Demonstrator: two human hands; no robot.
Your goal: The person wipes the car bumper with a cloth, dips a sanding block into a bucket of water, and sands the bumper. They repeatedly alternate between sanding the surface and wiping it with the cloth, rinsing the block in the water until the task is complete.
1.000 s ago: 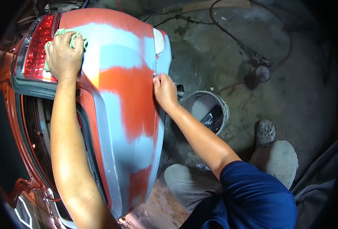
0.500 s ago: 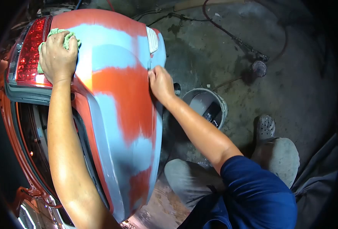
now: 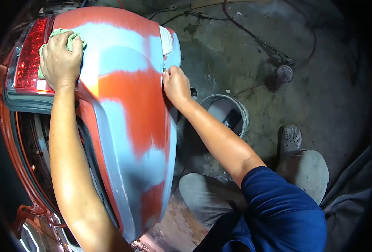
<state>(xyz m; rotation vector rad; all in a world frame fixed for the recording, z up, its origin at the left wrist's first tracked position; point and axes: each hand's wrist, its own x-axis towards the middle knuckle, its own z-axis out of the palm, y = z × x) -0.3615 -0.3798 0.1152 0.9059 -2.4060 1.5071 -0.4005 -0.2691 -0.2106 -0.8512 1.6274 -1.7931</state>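
My left hand (image 3: pixel 61 63) presses a crumpled green cloth (image 3: pixel 76 38) against the inner edge of the red tail light (image 3: pixel 31 54), with fingers curled over it. My right hand (image 3: pixel 176 86) is closed in a pinch at the seam on the right side of the car's rear panel (image 3: pixel 139 109). Something small and dark shows at its fingertips, too little to name. The panel is orange-red with light blue-grey patches. Just above the right hand sits a white ribbed lens (image 3: pixel 166 40).
A bucket (image 3: pixel 245 113) with a dark object and liquid inside stands on the concrete floor right of the car. A hose (image 3: pixel 253 38) trails across the floor to a round fitting (image 3: pixel 284 74). My shoe (image 3: pixel 291 137) and knees are at lower right.
My right hand has slid slightly up along the seam towards the white lens. The left hand stays on the cloth at the tail light. The whole view has shifted a little.
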